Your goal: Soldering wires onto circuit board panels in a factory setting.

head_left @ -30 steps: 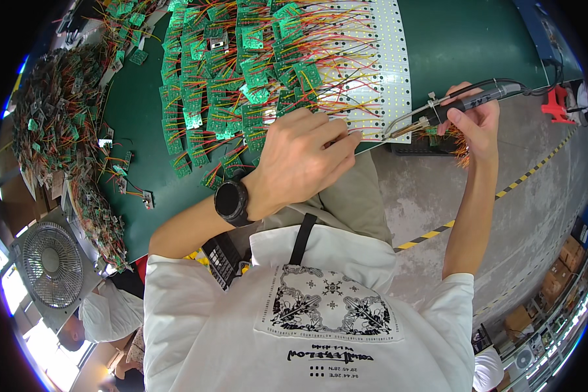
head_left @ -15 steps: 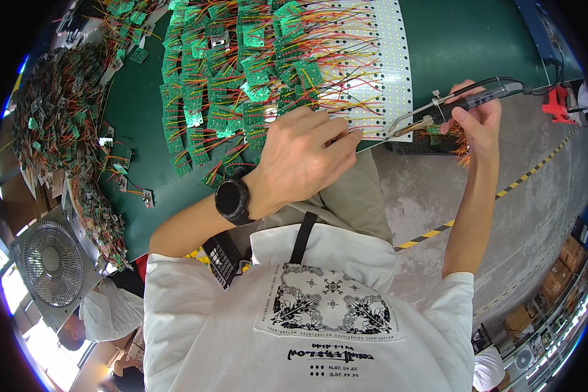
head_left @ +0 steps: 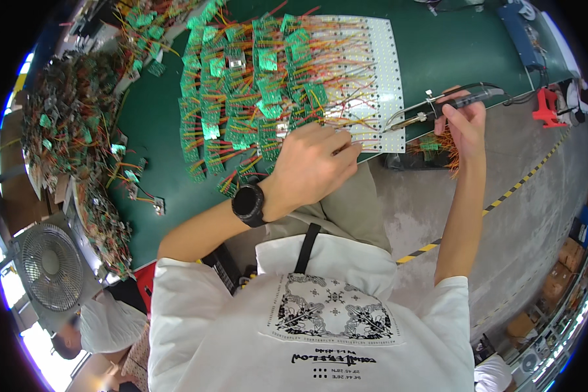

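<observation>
The right hand (head_left: 467, 127) clutched a soldering iron (head_left: 469, 100). Green boards (head_left: 268, 60) lay beyond the left hand (head_left: 315, 160), whose grip I couldn't tell.

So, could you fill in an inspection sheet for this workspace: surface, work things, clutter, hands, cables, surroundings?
Surface: green table, partly covered.
Work things: white panel; rows of green circuit boards, their coloured wires reaching across it; soldering iron, tip at the panel, contact unclear.
Clutter: tangled heap of wired boards, left.
Hands: left hand by the panel's near edge, hold unclear; right hand grips the iron.
Cables: black cable runs right from the iron.
Surroundings: fan and another person, lower left; striped tape on grey floor.
</observation>
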A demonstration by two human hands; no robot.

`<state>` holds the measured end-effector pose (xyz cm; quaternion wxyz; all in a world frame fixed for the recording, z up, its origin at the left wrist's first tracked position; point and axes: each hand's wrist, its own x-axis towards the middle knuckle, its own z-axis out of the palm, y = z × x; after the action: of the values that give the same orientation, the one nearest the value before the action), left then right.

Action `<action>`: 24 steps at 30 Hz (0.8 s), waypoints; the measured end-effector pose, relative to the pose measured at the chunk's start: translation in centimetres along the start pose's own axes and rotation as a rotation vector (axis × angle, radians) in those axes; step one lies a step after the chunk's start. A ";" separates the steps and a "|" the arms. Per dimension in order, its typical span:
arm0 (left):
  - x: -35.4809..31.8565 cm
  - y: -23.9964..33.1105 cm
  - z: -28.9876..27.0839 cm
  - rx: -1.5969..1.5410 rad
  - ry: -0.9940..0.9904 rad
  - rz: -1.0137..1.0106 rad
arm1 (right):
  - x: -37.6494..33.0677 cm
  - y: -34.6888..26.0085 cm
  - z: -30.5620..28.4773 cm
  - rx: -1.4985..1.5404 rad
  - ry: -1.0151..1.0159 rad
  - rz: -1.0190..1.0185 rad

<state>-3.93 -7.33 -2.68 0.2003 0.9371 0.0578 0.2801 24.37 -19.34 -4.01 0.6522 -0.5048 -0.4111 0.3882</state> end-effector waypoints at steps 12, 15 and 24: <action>0.9 1.9 -0.8 0.008 -0.025 -0.002 | 9.7 0.8 -0.5 0.230 0.586 -0.206; 1.0 2.7 -1.4 0.035 -0.071 0.035 | 9.3 0.8 -0.1 0.342 0.705 -0.267; 9.3 3.3 -3.1 0.137 -0.323 0.392 | 9.2 0.4 0.9 0.225 0.579 -0.249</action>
<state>2.20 -7.22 5.68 0.0851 0.9743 -0.1387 0.1558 26.87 -10.46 -2.97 0.8362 -0.4648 -0.2217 0.1887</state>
